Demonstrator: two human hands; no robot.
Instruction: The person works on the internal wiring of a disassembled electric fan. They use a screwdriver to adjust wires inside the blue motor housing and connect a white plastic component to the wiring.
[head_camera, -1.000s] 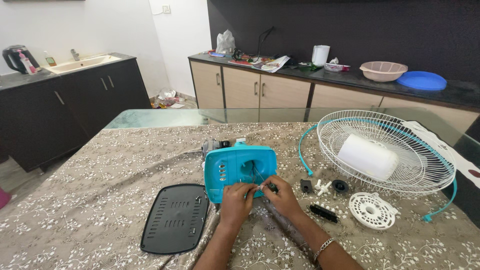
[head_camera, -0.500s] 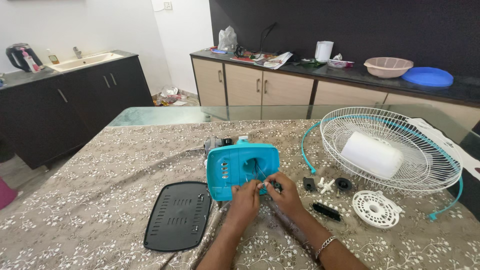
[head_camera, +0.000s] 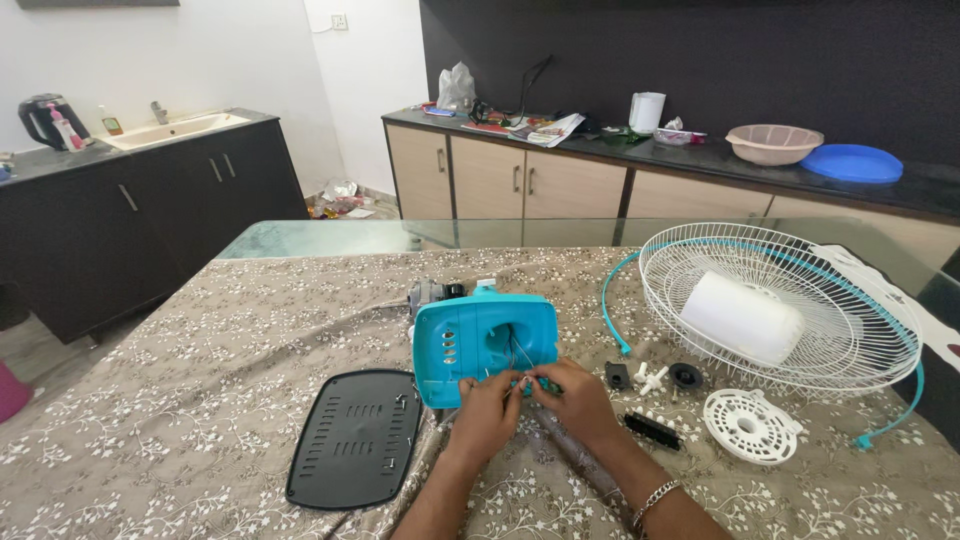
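A turquoise fan motor housing (head_camera: 480, 340) lies on the patterned tablecloth, its open side towards me, with thin wires showing in the opening. My left hand (head_camera: 487, 412) and my right hand (head_camera: 572, 398) meet at the housing's lower edge, fingertips pinched on the wires and a small turquoise part there. The motor's grey metal end (head_camera: 432, 293) sticks out behind the housing. What exactly sits between the fingers is too small to tell.
A black vented cover plate (head_camera: 355, 435) lies to the left. Small black and white fan parts (head_camera: 660, 378) and a white round disc (head_camera: 750, 426) lie to the right. A white wire fan guard (head_camera: 860, 340) with a white hub sits beyond them. Cabinets stand behind the table.
Both hands stay at the housing's lower edge with only small finger movements. The view has shifted slightly.
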